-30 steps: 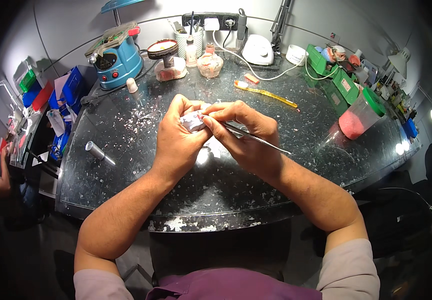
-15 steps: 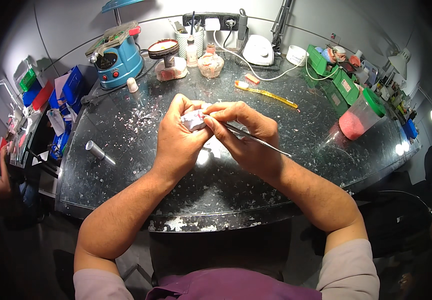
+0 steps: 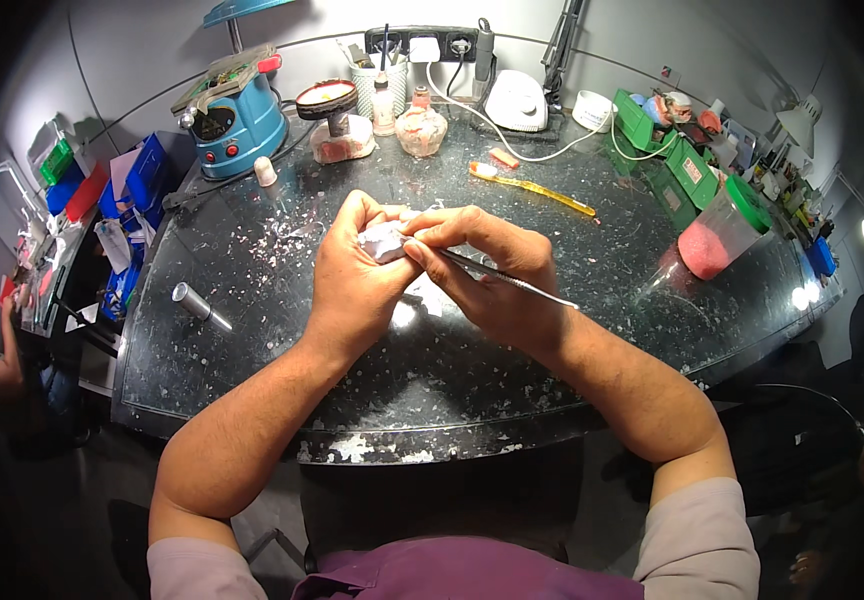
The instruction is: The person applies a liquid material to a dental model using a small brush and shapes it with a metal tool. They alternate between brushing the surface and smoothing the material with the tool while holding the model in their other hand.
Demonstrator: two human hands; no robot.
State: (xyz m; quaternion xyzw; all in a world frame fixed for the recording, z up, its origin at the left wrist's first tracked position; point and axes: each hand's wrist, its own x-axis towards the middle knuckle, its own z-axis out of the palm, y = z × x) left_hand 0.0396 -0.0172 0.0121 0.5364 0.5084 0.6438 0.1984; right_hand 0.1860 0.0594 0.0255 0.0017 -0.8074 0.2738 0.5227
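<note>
Over the middle of the bench my left hand (image 3: 345, 272) is closed round a small whitish plaster dental cast (image 3: 380, 244). Fingers cover much of the cast, so its far side is hidden. My right hand (image 3: 500, 268) pinches a thin metal carving tool (image 3: 517, 282) like a pen. The tool's handle slants back over the right hand toward the lower right; its working tip is hidden by the fingers at the cast. Both hands meet at the cast's right side.
Pale shavings (image 3: 282, 240) litter the black bench (image 3: 352, 405). A metal cylinder (image 3: 197, 302) lies left; a yellow toothbrush (image 3: 532, 185) lies beyond my right hand. Behind stand a blue machine (image 3: 242, 130), a glass burner bottle (image 3: 421, 128) and a green-lidded jar (image 3: 712, 240).
The cast has turned slightly in my left hand. My right fingers and the tool have shifted a little to the left; both grips stay the same.
</note>
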